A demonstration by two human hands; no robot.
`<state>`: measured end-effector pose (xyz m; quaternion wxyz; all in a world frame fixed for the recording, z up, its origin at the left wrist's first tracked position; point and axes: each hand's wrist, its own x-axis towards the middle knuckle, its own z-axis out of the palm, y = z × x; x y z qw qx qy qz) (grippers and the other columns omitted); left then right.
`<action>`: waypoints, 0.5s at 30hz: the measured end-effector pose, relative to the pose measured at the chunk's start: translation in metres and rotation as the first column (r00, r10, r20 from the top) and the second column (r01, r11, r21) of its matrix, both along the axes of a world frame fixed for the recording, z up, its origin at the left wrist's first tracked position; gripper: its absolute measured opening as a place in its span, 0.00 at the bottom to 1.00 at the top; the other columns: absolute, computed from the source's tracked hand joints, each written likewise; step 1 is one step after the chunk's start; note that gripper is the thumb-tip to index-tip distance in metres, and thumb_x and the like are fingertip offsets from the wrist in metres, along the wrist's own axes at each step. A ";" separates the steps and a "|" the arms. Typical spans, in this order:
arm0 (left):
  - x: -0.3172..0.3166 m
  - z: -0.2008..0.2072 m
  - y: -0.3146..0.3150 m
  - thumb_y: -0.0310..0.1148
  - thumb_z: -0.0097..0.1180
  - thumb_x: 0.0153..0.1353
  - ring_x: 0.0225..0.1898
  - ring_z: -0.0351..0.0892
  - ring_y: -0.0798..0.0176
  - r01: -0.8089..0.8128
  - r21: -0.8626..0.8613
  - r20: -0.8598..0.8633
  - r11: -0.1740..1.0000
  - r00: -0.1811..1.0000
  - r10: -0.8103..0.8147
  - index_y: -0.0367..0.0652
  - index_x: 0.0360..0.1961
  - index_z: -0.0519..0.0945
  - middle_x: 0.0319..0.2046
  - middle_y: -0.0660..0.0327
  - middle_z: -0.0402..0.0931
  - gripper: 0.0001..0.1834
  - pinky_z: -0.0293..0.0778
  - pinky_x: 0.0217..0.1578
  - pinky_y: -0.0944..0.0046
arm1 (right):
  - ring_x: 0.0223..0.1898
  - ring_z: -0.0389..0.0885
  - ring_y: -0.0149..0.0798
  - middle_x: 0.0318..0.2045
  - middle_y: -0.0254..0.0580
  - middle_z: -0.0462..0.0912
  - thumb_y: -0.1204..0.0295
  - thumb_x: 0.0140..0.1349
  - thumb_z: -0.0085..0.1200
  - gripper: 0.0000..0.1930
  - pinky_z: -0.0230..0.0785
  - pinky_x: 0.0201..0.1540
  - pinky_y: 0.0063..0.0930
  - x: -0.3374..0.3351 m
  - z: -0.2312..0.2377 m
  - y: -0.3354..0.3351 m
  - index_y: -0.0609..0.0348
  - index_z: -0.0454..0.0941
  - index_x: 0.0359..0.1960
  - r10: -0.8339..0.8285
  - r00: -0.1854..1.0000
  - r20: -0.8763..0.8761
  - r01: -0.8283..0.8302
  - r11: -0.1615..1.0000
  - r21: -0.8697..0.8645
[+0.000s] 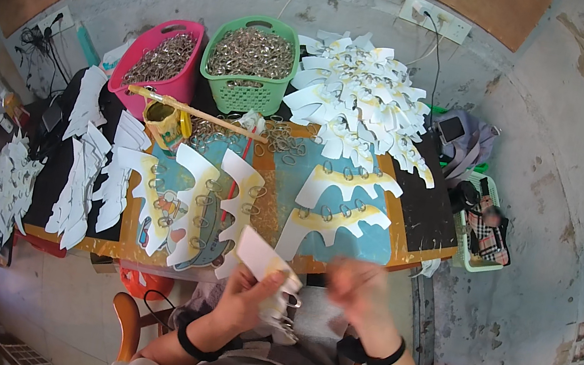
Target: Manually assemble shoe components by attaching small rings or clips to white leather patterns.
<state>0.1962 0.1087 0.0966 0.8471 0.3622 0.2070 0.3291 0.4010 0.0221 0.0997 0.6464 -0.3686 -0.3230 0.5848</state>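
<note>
A white cut-out piece (pixel 262 257) with a yellowish inner edge sits just off the near edge of the table (pixel 416 253), over the person's lap. It is flat and stiff-looking, tilted up to the left, and small metal rings (pixel 288 315) hang from its lower end. The left hand (pixel 247 301) pinches it between thumb and fingers near its lower right corner. The right hand (pixel 358 292) is just to the right of the piece, blurred; I cannot tell whether its fingers are closed on anything.

Beyond the hands, matching white pieces (pixel 206 206) lie flat in a row on the table's blue and orange top, each with oval metal rings set along its scalloped yellow edge. Two more such pieces (pixel 339 203) lie to the right. At the far right of the table a big heap of the same white shapes (pixel 363 89) is stacked. More are stacked on dark boards at the left (pixel 87 170).

At the far edge stand a pink basket (pixel 160 65) and a green basket (pixel 250 66), both full of metal rings. In front of the pink one is a small yellowish pot (pixel 164 125), and a wooden stick (pixel 195 113) lies across its top. On the far wall is a white socket plate (pixel 436 19) with a cable plugged in. On the floor to the right stands a pale green crate (pixel 482 232).
</note>
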 end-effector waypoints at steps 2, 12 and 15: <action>-0.002 0.000 0.001 0.32 0.57 0.69 0.32 0.79 0.74 -0.065 0.005 0.017 0.998 0.998 0.065 0.35 0.42 0.82 0.35 0.62 0.83 0.10 0.73 0.32 0.72 | 0.23 0.66 0.28 0.29 0.35 0.72 0.54 0.70 0.52 0.22 0.61 0.29 0.19 0.023 0.013 0.003 0.63 0.75 0.28 -0.122 0.993 0.000 0.122 0.992 0.021; 0.007 -0.004 -0.008 0.30 0.58 0.69 0.34 0.77 0.76 -0.132 0.129 -0.066 0.983 0.988 0.142 0.34 0.42 0.82 0.35 0.64 0.82 0.09 0.72 0.33 0.73 | 0.31 0.70 0.31 0.29 0.36 0.75 0.63 0.69 0.52 0.14 0.61 0.34 0.25 -0.012 0.033 0.010 0.62 0.78 0.31 -0.141 0.728 0.670 0.103 0.990 0.096; 0.007 -0.007 -0.008 0.30 0.57 0.69 0.34 0.75 0.78 -0.111 0.260 -0.104 0.959 0.984 0.142 0.34 0.42 0.82 0.35 0.66 0.82 0.09 0.71 0.34 0.74 | 0.22 0.63 0.25 0.23 0.33 0.71 0.70 0.65 0.59 0.13 0.55 0.25 0.21 -0.023 0.040 0.017 0.63 0.74 0.25 0.024 0.620 0.785 -0.036 0.999 -0.002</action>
